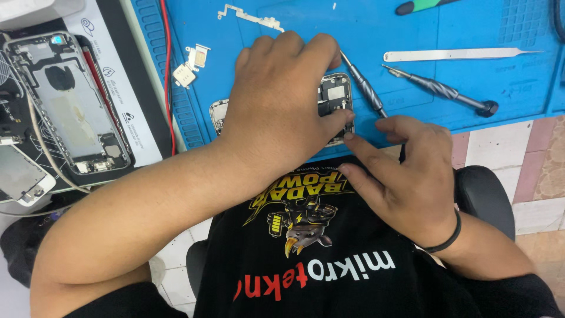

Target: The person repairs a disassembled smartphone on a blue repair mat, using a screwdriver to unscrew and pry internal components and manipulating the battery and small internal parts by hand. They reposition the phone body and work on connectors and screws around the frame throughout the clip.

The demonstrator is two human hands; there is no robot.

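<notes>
The left hand (276, 97) lies spread over an opened phone (336, 97) on the blue mat (365, 23); the right hand (406, 171) pinches a screwdriver (362, 85) at its edge. A slip could gouge the board — loose screws might scatter.

A person seen from above, both forearms bare to the elbow. The left hand (276, 97) wears nothing: no ring, watch or glove. The right hand (406, 171) has a thin black band (448, 238) around its wrist. The torso is covered by a black T-shirt (329, 265) with short sleeves. Its chest carries a cartoon bird (303, 227) in yellow, grey and black under yellow lettering, and a line of red and white lettering runs below.
</notes>
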